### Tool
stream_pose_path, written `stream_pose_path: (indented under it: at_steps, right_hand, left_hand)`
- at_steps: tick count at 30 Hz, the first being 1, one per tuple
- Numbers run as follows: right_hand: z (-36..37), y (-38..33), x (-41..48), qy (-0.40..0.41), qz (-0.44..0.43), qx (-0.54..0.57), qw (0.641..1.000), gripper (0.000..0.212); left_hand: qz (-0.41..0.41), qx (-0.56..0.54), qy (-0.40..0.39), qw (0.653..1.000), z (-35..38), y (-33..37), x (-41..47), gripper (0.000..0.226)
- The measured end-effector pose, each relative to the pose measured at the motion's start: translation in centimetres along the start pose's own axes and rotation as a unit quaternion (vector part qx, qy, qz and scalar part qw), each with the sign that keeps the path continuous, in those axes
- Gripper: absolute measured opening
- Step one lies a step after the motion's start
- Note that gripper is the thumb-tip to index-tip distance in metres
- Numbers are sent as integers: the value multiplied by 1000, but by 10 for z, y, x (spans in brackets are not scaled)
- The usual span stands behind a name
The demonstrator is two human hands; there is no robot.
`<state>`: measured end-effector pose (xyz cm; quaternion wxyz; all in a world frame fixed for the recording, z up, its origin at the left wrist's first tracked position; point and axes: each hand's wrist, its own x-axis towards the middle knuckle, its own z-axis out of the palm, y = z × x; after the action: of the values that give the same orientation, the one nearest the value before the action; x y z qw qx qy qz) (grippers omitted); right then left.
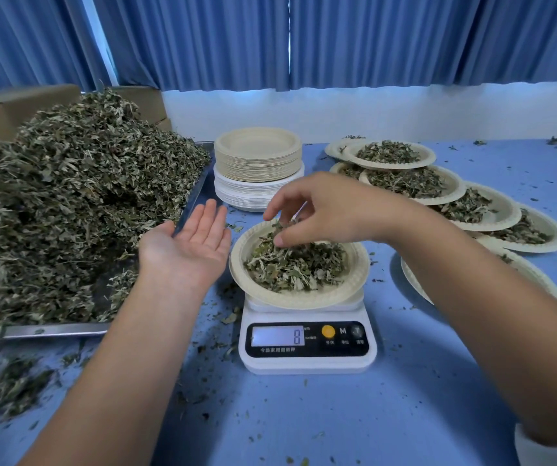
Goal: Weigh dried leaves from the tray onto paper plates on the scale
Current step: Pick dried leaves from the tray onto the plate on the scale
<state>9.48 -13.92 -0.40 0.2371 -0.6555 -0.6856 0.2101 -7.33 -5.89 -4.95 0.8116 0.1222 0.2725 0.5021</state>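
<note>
Head view: one tray [51,332], one scale [307,363], two plate stacks [258,153] [253,195], leaves [284,228] between fingers [271,212]

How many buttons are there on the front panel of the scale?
3, in one row on the scale, to the right of its display: a yellow button, then the M button, then a dark button at the far right. None looks hidden.

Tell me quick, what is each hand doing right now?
Left hand: open, palm up, holding nothing.
Right hand: pinching dried leaves on the plate on the scale.
</note>
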Motion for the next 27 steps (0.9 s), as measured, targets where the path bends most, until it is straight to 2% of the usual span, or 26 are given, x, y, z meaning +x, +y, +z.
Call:
stream_pose_path:
  at_steps: [4,8,13,19,27]
  right_hand:
    - [6,-1,-1,-43,5,-48,998,34]
    - [7,0,1,-8,-7,-67,998,25]
    - [11,2,1,-36,7,-89,995,34]
    - [12,4,2,-20,-6,-78,997,14]
    - [-3,1,-2,25,-37,-28,999,10]
  left_hand:
    - [-1,-3,-2,1000,0,0,0,49]
    - [0,-5,-2,1000,0,1,0,49]
    - [2,-4,0,1000,0,1,0,48]
    - [1,-5,3,1000,0,0,-1,48]
    - [1,-7,7,1000,0,1,-1,48]
